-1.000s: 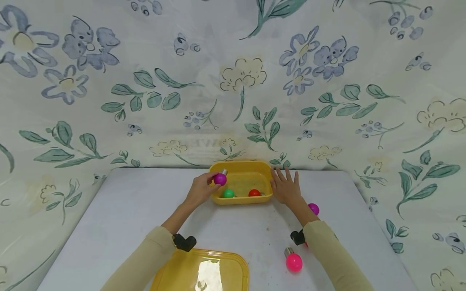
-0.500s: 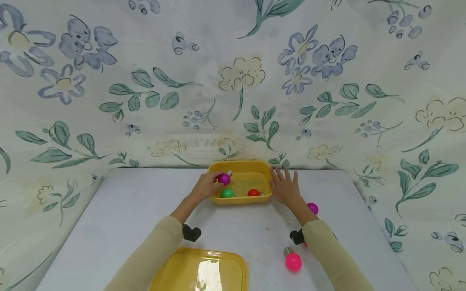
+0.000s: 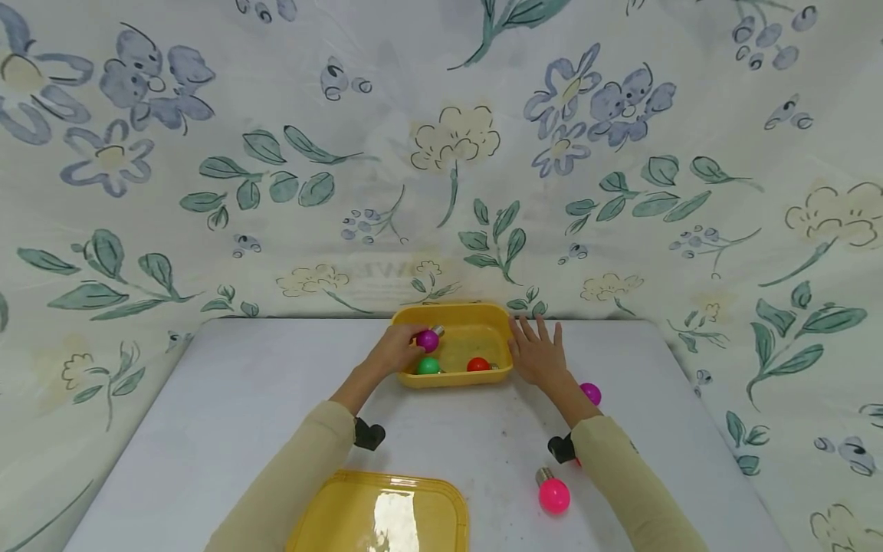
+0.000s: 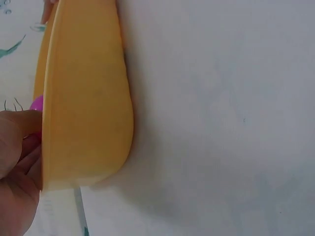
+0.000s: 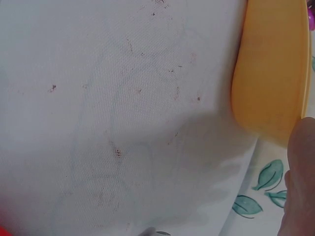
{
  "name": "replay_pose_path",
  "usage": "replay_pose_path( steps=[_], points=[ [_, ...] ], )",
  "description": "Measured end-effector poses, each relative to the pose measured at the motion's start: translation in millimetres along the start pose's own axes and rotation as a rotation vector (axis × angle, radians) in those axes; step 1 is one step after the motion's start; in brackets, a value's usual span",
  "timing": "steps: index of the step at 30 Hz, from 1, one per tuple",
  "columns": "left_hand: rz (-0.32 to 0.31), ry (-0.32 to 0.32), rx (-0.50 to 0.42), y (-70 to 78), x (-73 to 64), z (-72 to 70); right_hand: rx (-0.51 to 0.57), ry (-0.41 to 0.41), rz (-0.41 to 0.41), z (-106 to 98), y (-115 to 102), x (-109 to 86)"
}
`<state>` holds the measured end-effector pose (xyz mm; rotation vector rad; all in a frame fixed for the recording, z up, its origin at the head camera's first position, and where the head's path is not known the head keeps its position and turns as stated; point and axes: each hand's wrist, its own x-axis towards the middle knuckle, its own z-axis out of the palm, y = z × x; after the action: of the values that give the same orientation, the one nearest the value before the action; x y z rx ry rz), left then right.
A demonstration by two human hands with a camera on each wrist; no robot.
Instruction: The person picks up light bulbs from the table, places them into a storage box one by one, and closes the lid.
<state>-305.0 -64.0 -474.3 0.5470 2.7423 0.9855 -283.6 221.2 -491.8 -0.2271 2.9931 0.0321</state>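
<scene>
A yellow tub (image 3: 451, 379) stands at the far edge of the white table. My left hand (image 3: 393, 351) reaches over the tub's left rim and pinches a purple light bulb (image 3: 428, 341), its metal base pointing up and to the right. In the left wrist view, only a sliver of that purple bulb (image 4: 37, 103) shows behind the tub's wall. Inside the tub lie a green bulb (image 3: 428, 366) and a red bulb (image 3: 477, 365). Against the tub's right side rests my right hand (image 3: 539, 356), fingers extended and spread.
A shiny yellow tray (image 3: 441, 498) sits at the table's near edge. Right of it lies a pink bulb (image 3: 554, 496). Another purple bulb (image 3: 590, 393) is partly behind the right forearm, where a bit of red also shows. A floral cloth (image 3: 455, 253) hangs behind the table.
My left hand has moved slightly right and inward over the tub with the purple bulb, whose base has tipped further right. The right hand keeps its place on the tub's side.
</scene>
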Motion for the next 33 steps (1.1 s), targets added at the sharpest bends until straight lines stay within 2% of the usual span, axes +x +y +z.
replay_pose_path(
  steps=[9,15,25,33],
  points=[
    [-0.041,-0.06,0.036,1.0,4.7,-0.5,0.019,-0.001,0.002,-3.0,-0.7,-1.6],
    [-0.047,-0.087,0.105,0.0,8.9,0.9,0.013,0.005,0.001,-4.3,-2.0,-2.0],
    [-0.03,-0.105,0.198,5.9,7.3,2.8,0.011,0.004,0.009,-4.8,-2.5,-2.3],
    [-0.042,-0.12,0.233,4.0,9.4,5.6,0.004,0.0,0.011,-2.7,-1.5,-2.2]
  ],
)
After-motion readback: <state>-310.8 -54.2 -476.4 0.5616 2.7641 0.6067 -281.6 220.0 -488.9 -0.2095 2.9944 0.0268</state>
